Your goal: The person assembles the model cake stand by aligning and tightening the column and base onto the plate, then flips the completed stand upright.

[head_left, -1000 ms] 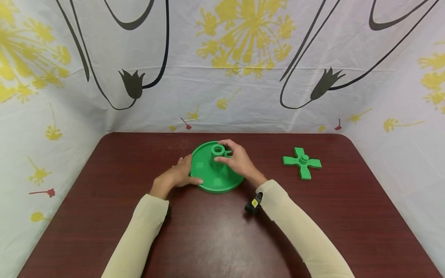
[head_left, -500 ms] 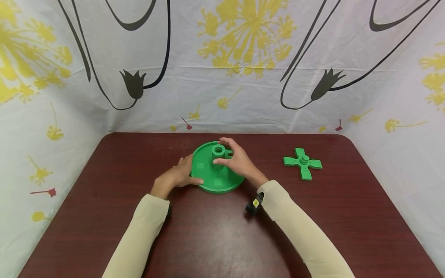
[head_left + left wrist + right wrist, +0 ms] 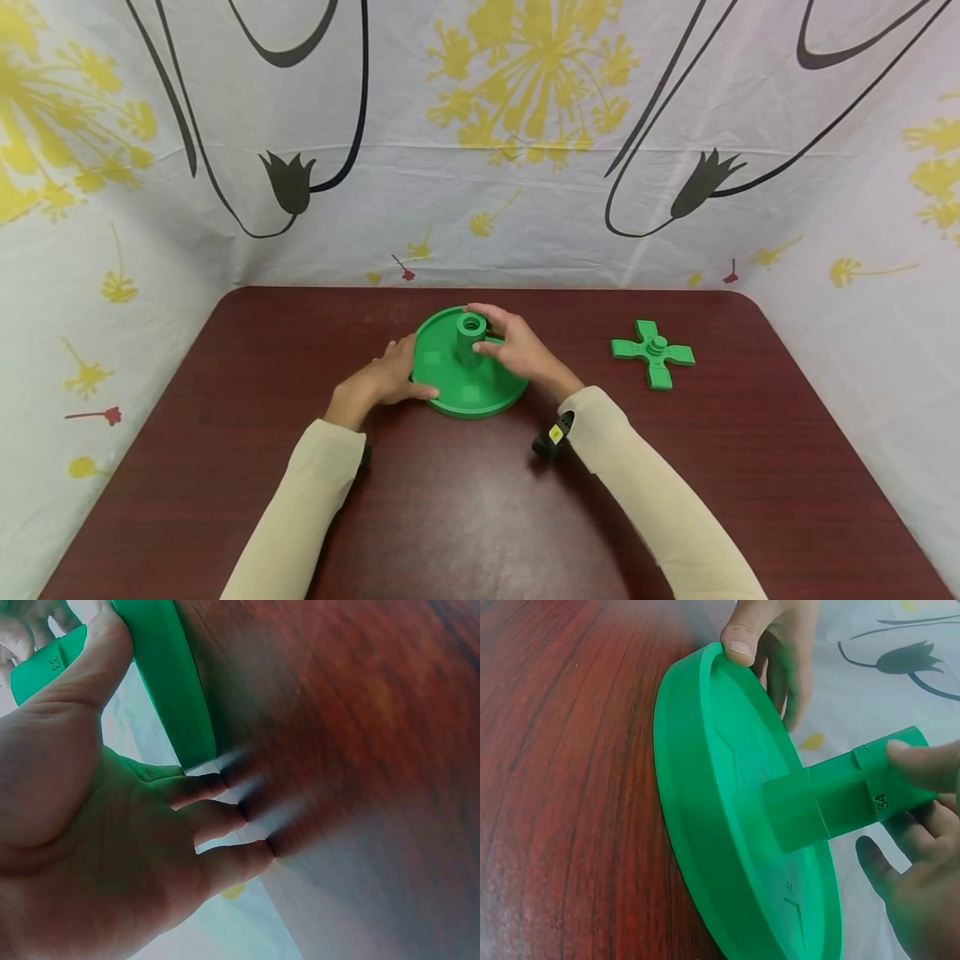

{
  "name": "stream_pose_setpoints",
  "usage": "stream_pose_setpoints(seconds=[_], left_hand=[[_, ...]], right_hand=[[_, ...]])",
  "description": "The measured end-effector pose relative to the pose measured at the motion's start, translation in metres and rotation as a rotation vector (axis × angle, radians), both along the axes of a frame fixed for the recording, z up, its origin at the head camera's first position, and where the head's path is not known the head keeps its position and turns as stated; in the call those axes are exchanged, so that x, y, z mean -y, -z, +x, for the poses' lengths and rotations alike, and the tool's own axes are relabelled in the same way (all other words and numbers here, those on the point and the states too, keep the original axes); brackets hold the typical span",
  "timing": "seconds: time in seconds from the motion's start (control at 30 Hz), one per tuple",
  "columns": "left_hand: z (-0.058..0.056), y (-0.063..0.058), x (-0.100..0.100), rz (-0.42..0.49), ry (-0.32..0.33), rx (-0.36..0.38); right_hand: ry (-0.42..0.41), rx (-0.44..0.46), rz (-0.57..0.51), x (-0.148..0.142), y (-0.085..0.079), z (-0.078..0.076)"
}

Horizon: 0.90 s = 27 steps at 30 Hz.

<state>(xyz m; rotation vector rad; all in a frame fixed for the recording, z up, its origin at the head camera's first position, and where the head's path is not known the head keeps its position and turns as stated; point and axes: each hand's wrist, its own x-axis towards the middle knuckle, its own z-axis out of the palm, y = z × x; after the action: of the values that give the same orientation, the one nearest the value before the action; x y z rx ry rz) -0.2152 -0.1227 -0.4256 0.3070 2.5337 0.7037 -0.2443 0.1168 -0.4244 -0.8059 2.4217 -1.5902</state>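
A green round base (image 3: 442, 392) with a raised rim lies on the table. From its middle rises a green tube (image 3: 467, 348), hollow at the top; the right wrist view shows seams along the tube (image 3: 832, 791) and a "34" mark. My left hand (image 3: 384, 375) holds the base's left edge, thumb over the rim and other fingers outside; in the left wrist view several fingertips (image 3: 238, 864) touch the table. My right hand (image 3: 519, 346) grips the tube's upper end between thumb and fingers. Some right fingers are hidden in the head view.
A green cross-shaped piece (image 3: 655, 353) with a round stub at its centre lies on the right side of the dark red table (image 3: 450, 500). A patterned white sheet (image 3: 480, 208) stands behind the table and along both sides.
My right thumb and fingers have shifted round the tube's top, with the index finger now further left along its far side. The left hand, base and cross piece stay in place.
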Motion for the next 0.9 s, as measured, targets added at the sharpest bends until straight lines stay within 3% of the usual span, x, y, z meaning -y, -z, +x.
stream_pose_setpoints(seconds=[0.4, 0.7, 0.9], left_hand=[[0.000, 0.001, 0.002, -0.004, -0.006, -0.013], [0.002, -0.003, -0.002, -0.032, -0.010, 0.003], [0.004, -0.002, -0.001, -0.026, -0.012, 0.003]], right_hand=[[0.129, -0.064, 0.046, 0.005, 0.003, 0.002], [0.152, -0.171, 0.120, 0.005, 0.007, 0.006], [0.137, -0.136, 0.134, -0.006, 0.002, 0.005]])
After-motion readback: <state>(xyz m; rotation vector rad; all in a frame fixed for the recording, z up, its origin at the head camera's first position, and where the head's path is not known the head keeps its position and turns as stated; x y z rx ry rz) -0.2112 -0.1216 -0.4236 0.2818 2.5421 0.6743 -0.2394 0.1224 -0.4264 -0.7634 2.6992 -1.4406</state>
